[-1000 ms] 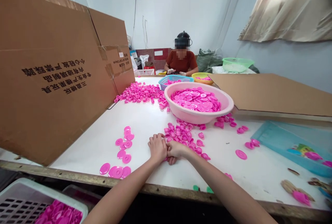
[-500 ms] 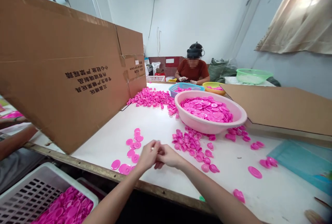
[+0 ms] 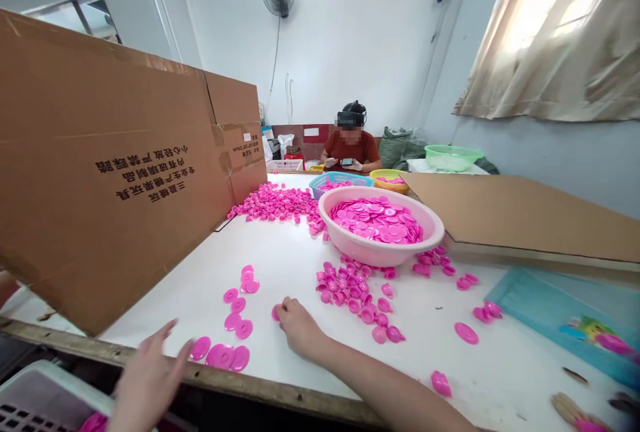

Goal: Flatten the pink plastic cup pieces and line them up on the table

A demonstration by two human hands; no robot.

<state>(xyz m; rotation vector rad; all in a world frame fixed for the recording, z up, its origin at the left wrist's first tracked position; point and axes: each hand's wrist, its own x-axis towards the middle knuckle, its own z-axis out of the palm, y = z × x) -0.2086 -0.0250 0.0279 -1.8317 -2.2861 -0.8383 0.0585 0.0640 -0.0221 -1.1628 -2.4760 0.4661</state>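
Observation:
My right hand [image 3: 299,327] rests on the white table [image 3: 280,252], fingers curled on a small pink disc [image 3: 275,313] at its fingertips. My left hand [image 3: 150,379] hovers below the table's near edge with fingers spread and nothing in it, above a white slotted crate [image 3: 35,399] holding pink parts. Flat pink discs [image 3: 225,355] lie between the two hands. A cluster of small pink caps [image 3: 350,289] lies to the right of my right hand. Behind it stands a pink basin [image 3: 430,235] full of pink discs.
A large cardboard sheet [image 3: 110,172] stands along the left; another cardboard sheet [image 3: 525,215] lies at the right over a blue tray [image 3: 545,305]. A heap of pink caps [image 3: 275,202], a blue basket [image 3: 325,180] and a yellow bowl [image 3: 385,175] sit farther back, where another person [image 3: 350,145] sits.
My hands were joined over the table; now they have parted. The left hand dropped toward the crate and opened, the right stayed on the table at a pink disc. The camera tilted up.

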